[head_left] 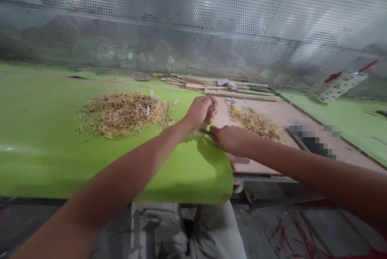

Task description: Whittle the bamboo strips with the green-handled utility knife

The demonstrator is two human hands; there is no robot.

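Note:
My left hand is curled with the fingers closed, just above the right edge of the green mat. What it pinches, if anything, is hidden behind the fingers. Close in front of it, my right hand is closed round a small dark tool, whose narrow end points left; its exact kind does not show. A pale, thin scrap lies by that tip, below the left hand. To the left rests a large heap of dry, straw-like strands; a smaller heap lies beyond my right hand.
Several thin wooden sticks and a crumpled white scrap lie along the back. A dark flat object, partly blurred, sits on the pinkish board. Behind stands a perforated metal panel. A white patterned container is at right.

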